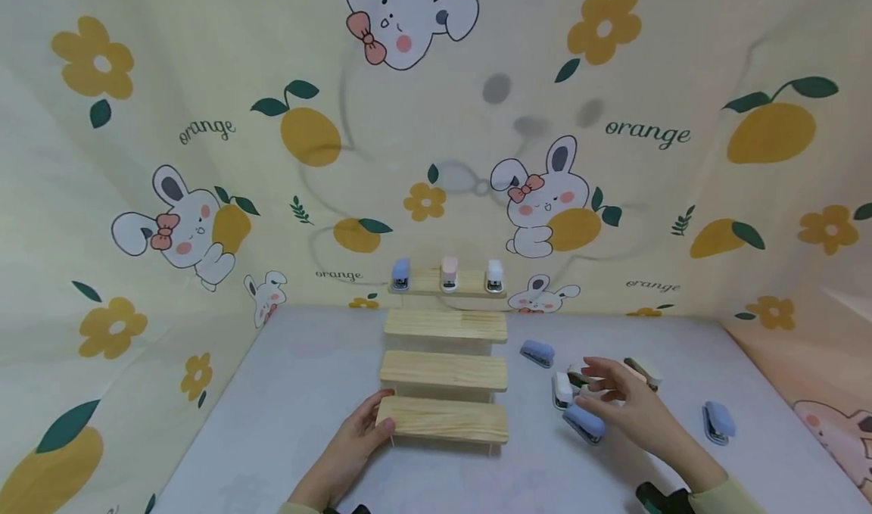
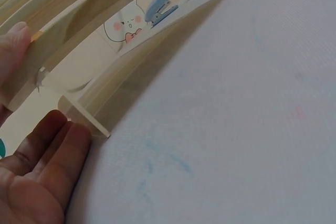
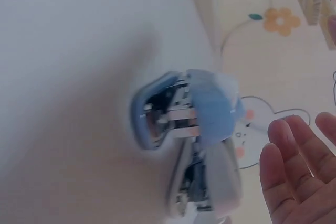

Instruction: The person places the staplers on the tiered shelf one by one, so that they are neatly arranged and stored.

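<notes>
The left hand [image 1: 357, 431] holds the left end of the rack [image 1: 446, 421] at its lowest step, the thumb on the board's edge and the other fingers round the far side; in the left wrist view those fingers reach down beside a thin leg [image 2: 84, 115] of the rack; the right hand [image 1: 630, 400] hovers over a cluster of staplers to the right of the rack, its fingers loosely bent and spread from the thumb, with nothing seen between them; just below its thumb lies a blue stapler [image 1: 584, 423], and a white stapler [image 1: 562, 389] sits just beside that one, on the side nearer the backdrop; the right wrist view shows these two close together, with the fingertips to one side of them; a greenish stapler [image 1: 643, 374] shows past the right hand, and other pieces there are too hidden to make out; a second blue stapler [image 1: 538, 353] lies near the rack, a third [image 1: 718, 422] well apart at the far right; on the rack's top step a blue, a pink [image 1: 449, 273] and a white stapler stand in a row, spaced apart from left to right; the rack stands on a pale desk [image 1: 225, 423], before a cloth [image 1: 272, 45] printed with rabbits, flowers and oranges.
</notes>
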`<state>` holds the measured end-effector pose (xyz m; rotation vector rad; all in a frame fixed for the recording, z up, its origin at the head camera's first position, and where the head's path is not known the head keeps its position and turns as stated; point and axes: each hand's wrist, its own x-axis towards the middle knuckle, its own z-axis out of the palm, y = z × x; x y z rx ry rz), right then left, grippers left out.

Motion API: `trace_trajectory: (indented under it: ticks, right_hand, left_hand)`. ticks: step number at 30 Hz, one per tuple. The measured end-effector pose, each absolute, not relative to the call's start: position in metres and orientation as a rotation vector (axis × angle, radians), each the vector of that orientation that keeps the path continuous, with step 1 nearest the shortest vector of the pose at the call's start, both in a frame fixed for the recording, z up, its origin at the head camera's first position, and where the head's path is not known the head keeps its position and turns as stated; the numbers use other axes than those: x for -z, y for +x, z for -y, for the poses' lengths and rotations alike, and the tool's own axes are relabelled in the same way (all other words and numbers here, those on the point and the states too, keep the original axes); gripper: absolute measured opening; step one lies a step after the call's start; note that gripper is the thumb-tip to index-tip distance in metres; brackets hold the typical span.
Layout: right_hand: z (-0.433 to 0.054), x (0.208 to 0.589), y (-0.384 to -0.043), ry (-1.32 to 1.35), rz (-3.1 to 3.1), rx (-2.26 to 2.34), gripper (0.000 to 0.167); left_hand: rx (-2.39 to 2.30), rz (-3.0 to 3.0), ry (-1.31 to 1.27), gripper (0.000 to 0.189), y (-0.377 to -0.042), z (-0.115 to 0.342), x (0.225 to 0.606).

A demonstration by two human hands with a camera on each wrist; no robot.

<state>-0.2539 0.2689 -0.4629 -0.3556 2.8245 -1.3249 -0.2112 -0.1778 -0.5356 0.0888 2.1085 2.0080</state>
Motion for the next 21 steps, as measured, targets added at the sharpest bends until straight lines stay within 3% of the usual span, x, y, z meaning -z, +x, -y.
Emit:
trace_trajectory:
  ticks: [16, 21]
  right_hand:
    - [-0.283, 0.489, -0.238, -0.342, -2.772, 1.364, 0.051]
    - [-0.285, 0.493, -0.237, -0.268, -2.758, 1.347, 0.054]
  left_hand:
    - [-2.003, -2.069, 0.080, 0.063, -0.209, 0.180, 0.542]
    - [-2.006, -2.091, 0.088, 0.063, -0.211, 0.177, 0.540]
